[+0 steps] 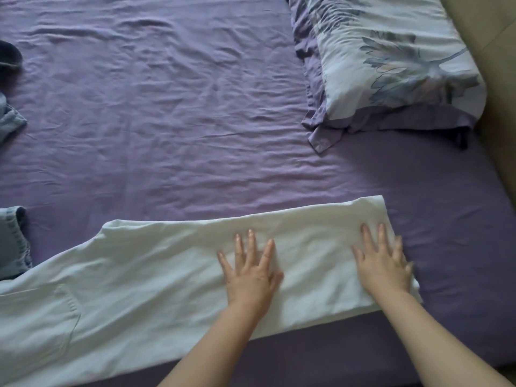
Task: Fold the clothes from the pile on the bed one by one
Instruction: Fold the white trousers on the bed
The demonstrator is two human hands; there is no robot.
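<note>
A pair of white trousers lies flat along the near edge of the bed, legs stretched to the right, a back pocket showing at the lower left. My left hand presses flat on the middle of the leg with fingers spread. My right hand presses flat near the hem end at the right, fingers straight. Both forearms reach in from the bottom of the view.
The purple bed sheet is wrinkled. A floral pillow lies at the far right. Blue denim clothes poke in at the left edge, with a dark garment farther back. A beige wall borders the right side.
</note>
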